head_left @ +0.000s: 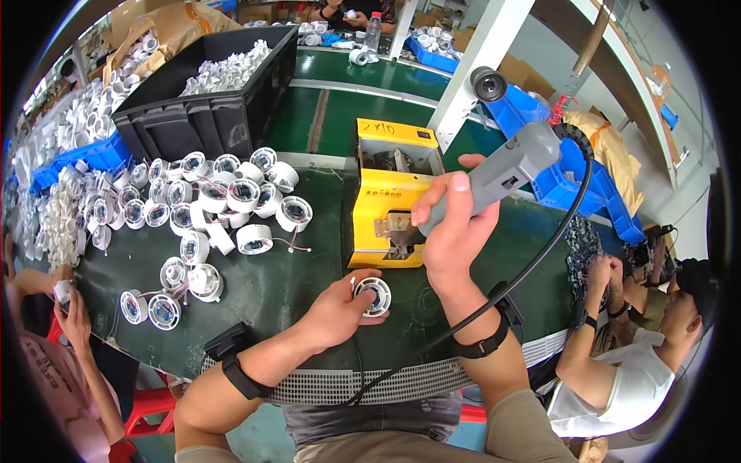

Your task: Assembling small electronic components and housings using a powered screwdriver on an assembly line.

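Note:
My right hand (457, 231) is wrapped round a grey electric screwdriver (505, 170), with a black cable curving down from its rear end. The tool slants down to the left, its front end at the metal front bracket (400, 230) of a yellow screw feeder (386, 193). Whether the bit touches a screw there cannot be seen. Just in front of the feeder, my left hand (340, 310) grips a round white housing (374, 298) by its side. The thumb lies over its open face, where part of a circuit board shows inside.
Several similar white housings with boards and thin wires (228, 193) lie on the green table (255, 301) at left. Behind them stands a black bin (193, 116) of white parts. Blue trays (556, 181) sit at right. Co-workers (617, 370) sit on both sides.

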Demonstrator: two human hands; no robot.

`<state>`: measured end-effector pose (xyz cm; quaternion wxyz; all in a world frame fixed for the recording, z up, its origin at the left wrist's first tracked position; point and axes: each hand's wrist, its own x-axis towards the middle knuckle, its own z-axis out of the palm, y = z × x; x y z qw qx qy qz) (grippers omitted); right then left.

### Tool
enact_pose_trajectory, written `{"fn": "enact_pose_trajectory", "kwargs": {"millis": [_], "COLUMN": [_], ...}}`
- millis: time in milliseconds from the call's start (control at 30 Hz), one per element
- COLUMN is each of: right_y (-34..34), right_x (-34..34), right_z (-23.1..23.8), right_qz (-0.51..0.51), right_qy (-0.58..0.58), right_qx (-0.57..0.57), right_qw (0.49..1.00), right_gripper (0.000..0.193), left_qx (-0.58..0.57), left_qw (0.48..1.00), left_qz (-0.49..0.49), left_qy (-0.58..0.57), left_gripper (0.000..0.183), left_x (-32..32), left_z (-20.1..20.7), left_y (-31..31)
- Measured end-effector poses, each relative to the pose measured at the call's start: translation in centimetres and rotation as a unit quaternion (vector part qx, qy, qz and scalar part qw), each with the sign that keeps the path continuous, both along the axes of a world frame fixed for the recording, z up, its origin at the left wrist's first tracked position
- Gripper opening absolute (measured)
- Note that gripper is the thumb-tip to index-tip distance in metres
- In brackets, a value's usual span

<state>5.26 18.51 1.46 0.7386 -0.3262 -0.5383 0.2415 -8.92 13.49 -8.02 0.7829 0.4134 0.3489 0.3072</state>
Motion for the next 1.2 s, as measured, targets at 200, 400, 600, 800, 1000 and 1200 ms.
{"fn": "enact_pose_trajectory", "kwargs": {"millis": [200,400,600,800,1000,1200], "right_y": [0.0,-0.1,-0.3,-0.1,-0.8,-3.9], "right_x": [0.1,0.1,0.1,0.4,0.5,-0.1], "right_z": [0.2,-0.2,0.1,-0.1,-0.1,-0.6], "right_qz": [0.012,0.016,0.007,0.019,0.027,0.098], "right_qy": [-0.008,-0.01,-0.006,-0.012,-0.019,0.051], "right_qx": [-0.01,-0.014,0.004,-0.003,-0.024,-0.049], "right_qw": [1.0,1.0,1.0,1.0,0.999,0.993], "right_gripper": [0.029,0.03,0.03,0.028,0.029,0.033], "left_qx": [-0.002,-0.012,-0.013,-0.02,-0.027,-0.039], "left_qw": [1.0,1.0,1.0,1.0,0.999,0.998], "left_qz": [0.006,0.015,0.017,0.019,0.027,0.042], "left_qy": [-0.001,0.004,0.014,0.011,0.011,0.012], "left_gripper": [0.036,0.035,0.035,0.035,0.035,0.034], "left_x": [0.0,0.0,0.1,0.2,0.3,0.2], "left_z": [0.5,0.4,0.5,0.6,0.8,1.0], "left_y": [-0.1,-0.2,-0.1,0.0,-0.1,0.0]}}
